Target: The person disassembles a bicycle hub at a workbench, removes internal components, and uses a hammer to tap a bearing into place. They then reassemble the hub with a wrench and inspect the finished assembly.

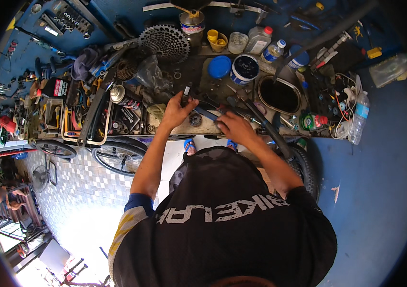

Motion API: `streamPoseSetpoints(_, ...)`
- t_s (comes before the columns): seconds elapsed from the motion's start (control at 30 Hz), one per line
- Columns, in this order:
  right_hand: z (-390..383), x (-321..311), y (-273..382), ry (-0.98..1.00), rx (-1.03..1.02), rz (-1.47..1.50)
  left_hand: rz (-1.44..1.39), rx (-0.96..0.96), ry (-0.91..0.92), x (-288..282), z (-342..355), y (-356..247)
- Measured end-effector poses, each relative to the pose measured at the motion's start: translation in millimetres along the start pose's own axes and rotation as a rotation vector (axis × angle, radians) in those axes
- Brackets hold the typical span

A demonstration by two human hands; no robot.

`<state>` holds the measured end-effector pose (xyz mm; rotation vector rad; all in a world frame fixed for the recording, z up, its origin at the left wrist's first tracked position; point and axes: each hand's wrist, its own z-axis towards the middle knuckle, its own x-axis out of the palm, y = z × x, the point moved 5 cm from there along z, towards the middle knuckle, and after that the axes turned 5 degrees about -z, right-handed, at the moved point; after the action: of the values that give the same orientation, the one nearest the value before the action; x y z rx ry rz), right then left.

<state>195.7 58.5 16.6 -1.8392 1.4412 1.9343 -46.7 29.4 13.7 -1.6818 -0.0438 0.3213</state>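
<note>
While tubs (245, 71) crowd bench (206, 127) rear, R hand (236, 128) is nr bare frt edge.

Bare bench (207, 90) lies between left hand (179, 112) and blue lid (219, 67); tub (236, 78) and basin (259, 93) block rightward.

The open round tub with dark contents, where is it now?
In the head view, the open tub stands on the workbench beyond the right hand, right of centre, just right of the flat blue lid.
</note>
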Motion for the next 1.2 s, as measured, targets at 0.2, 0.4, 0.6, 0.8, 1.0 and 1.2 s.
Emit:
streamPoseSetpoints(0.2, 8.2, -20.0, 12.1, -0.338, 0.037, 0.158, 0.305, 0.069, 0.010, 14.0, -0.6, -28.0)
streamPoseSetpoints(0.4, 47.8, -67.7, 43.8, -0.305, 0.210, 0.109, 0.686, 0.299, -0.090, 51.9, -20.2, -62.1)
streamPoseSetpoints(0.6, 58.3, -57.5, 42.9, -0.290, 0.231, 0.115, 0.515, 0.123, -0.151, 72.6, -31.7, -48.8)
streamPoseSetpoints(0.8, 55.1, -52.5, 52.6, -0.301, -0.016, 0.183, 0.271, 0.108, -0.042, 63.6, -31.3, -25.2)
streamPoseSetpoints(1.0, 54.7, -58.1, 76.0, -0.312, -0.450, 0.328, -0.151, 0.073, 0.137, 54.6, -45.5, -16.0)
streamPoseSetpoints(1.2, 114.2, -12.9, 72.1, -0.029, -0.310, 0.656, -0.043, -0.190, -0.067, -18.3, -61.9, -18.5)
